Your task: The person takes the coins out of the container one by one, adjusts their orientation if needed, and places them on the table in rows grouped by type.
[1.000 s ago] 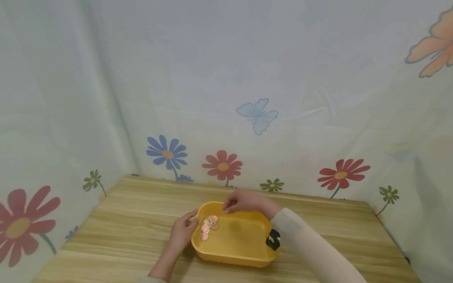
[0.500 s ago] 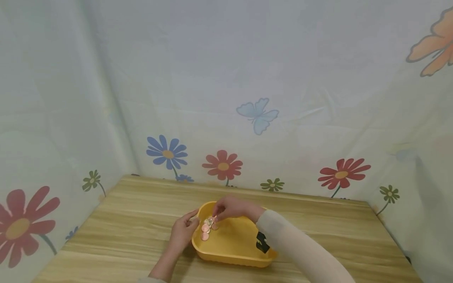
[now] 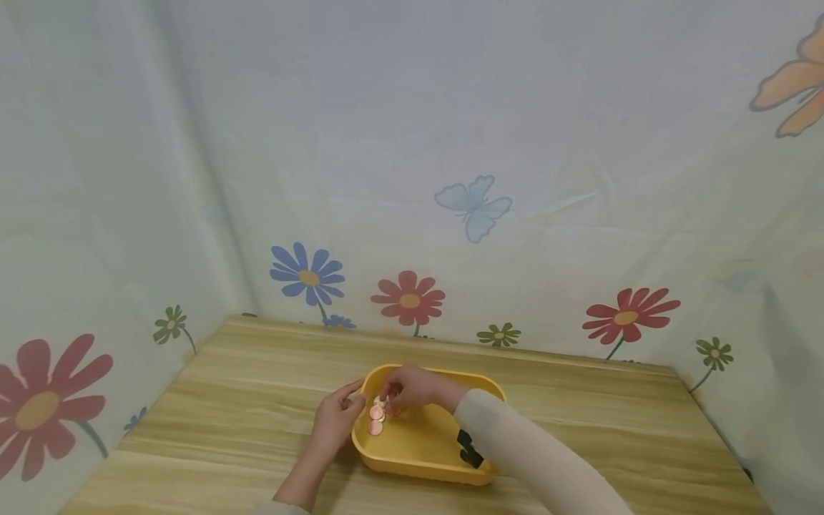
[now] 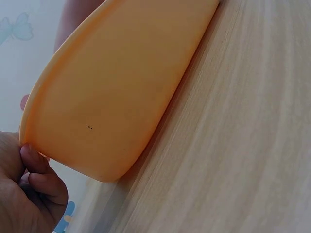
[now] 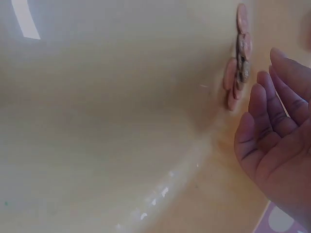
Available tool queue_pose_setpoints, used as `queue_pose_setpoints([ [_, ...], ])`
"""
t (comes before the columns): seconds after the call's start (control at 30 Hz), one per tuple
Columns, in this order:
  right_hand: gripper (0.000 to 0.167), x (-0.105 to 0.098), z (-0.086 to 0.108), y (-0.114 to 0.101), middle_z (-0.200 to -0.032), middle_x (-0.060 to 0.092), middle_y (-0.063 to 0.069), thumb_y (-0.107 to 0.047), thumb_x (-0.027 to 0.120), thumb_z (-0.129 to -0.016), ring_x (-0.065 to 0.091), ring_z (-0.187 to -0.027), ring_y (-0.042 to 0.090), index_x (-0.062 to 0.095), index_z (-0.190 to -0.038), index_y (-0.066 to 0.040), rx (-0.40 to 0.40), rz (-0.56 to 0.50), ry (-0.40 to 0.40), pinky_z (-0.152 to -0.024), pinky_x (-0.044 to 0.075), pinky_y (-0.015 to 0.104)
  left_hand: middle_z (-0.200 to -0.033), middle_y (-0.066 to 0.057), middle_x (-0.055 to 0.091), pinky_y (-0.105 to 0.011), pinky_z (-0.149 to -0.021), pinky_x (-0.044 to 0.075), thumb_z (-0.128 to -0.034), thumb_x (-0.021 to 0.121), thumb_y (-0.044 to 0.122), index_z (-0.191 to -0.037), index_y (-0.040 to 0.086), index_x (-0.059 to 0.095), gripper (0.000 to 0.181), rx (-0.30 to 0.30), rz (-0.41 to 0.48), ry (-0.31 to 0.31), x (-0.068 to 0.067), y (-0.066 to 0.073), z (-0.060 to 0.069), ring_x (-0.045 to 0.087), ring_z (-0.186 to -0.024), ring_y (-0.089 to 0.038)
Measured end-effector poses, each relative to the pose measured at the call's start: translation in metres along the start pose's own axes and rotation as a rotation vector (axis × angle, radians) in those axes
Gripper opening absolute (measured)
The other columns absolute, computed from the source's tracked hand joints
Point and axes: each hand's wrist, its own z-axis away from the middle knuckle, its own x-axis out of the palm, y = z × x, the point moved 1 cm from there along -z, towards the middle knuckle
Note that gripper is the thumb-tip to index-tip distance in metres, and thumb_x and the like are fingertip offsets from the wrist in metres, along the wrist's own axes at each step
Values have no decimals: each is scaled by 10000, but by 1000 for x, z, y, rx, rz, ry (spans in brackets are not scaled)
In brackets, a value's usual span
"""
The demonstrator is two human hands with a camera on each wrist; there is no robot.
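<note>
A yellow plastic basin [image 3: 421,470] stands on the table, with a small cluster of coins [image 3: 376,413], copper-coloured and brassy, at the left end of its floor. My left hand [image 3: 333,420] holds the basin's left rim; in the left wrist view its fingers [image 4: 46,182] are curled at the edge of the tub. Inside the basin, my right hand [image 3: 412,387] hovers over the coins. The right wrist view shows that hand [image 5: 282,136] with loosely bent fingers close beside the coins [image 5: 238,73], nothing visibly held. From the head, some coins are hidden behind the right fingers.
The basin stands on a wood-grain table [image 3: 257,400]. Behind it hangs a pale curtain [image 3: 360,143] printed with flowers and butterflies. Over the basin's right part reaches the right sleeve [image 3: 528,443], with a black device [image 3: 468,449] at its wrist.
My right hand has moved left and down from the basin's far rim to the coins. The left hand stays at the left rim.
</note>
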Motion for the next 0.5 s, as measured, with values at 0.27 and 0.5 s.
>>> queue_pose_setpoints([
  [0.27, 115, 8, -4, -4, -834, 683, 78, 37, 685, -911, 539, -668, 120, 735, -1014, 22, -8, -21, 3, -574, 440, 157, -590, 26, 458, -174, -401, 315, -990, 603, 101, -1392, -27, 603, 421, -3, 3, -8, -1, 2, 0, 331, -419, -67],
  [0.5, 109, 14, -6, -3, -862, 705, 97, 1, 762, -873, 516, -688, 76, 741, -979, 15, -48, 3, 28, -607, 427, 139, -597, 40, 432, -178, -404, 321, -996, 609, 124, -1395, -15, 605, 423, -15, -4, -8, -1, 2, 1, 336, -432, -76],
])
